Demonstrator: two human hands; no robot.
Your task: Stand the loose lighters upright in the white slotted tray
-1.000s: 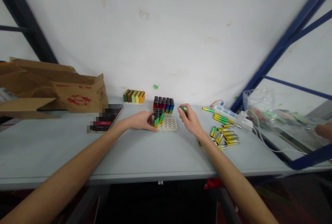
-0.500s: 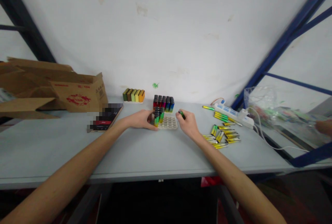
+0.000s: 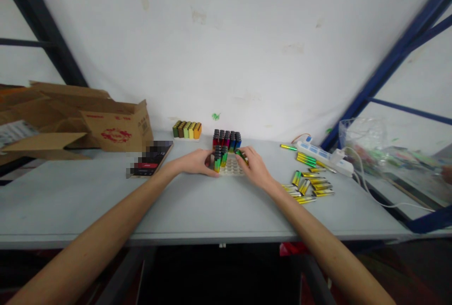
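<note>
Head view: behind the tray stands a multicoloured lighter block; right of the tray lie loose lighters. Green-yellow lighters stand in its left end, clasped by my left grip; my right grip pinches another lighter by its right.

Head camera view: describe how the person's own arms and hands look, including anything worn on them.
Both hands, left and right, are bare, without gloves. The forearms are uncovered too, with no sleeve, watch or bracelet visible.

Open cardboard box left; white power strip, clear bag right.
</note>
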